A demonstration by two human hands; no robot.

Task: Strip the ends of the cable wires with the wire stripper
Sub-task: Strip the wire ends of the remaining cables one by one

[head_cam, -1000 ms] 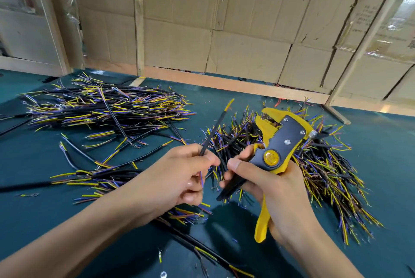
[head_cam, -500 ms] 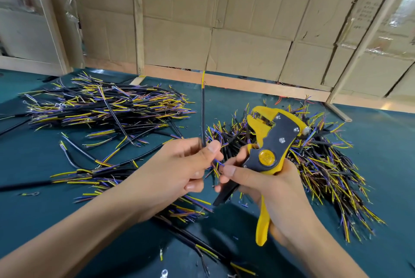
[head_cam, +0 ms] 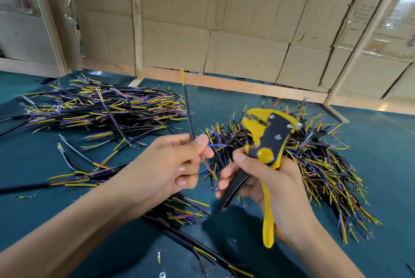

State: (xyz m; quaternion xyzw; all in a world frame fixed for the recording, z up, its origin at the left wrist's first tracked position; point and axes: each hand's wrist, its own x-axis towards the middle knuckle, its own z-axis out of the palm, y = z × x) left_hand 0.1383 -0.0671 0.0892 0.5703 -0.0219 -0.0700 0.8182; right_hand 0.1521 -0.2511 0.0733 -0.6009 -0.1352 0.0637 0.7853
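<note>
Left hand: the left hand (head_cam: pixel 170 165) pinches one black cable (head_cam: pixel 188 111) between thumb and forefinger, the rest of the fingers curled under, so the cable stands nearly upright with its yellow wire end at the top, out where it can be seen
Right hand: the right hand (head_cam: pixel 267 185) is wrapped round the handles of the wire stripper (head_cam: pixel 265 149), thumb along the black handle, yellow handle running down past the palm; a carrying grip, I'd say, not a squeeze
Stripper head: points up and away to the right of the cable, well apart from its tip, and nothing sits in it; whether the toothed mouth is parted I cannot tell
Cable's lower end: thin wires poke out below the left thumb, close to the right fingertips
Step in hand: looks like lining up an end before feeding it to the tool
Heaps: a spread pile of cables (head_cam: pixel 101 109) lies left on the green table (head_cam: pixel 381 154), a bristling bundle (head_cam: pixel 325 165) behind the tool on the right; probably two sorted lots, but which is done I can't tell
Watch for: the single cable is floppy, held low, so its tip may wander
</note>
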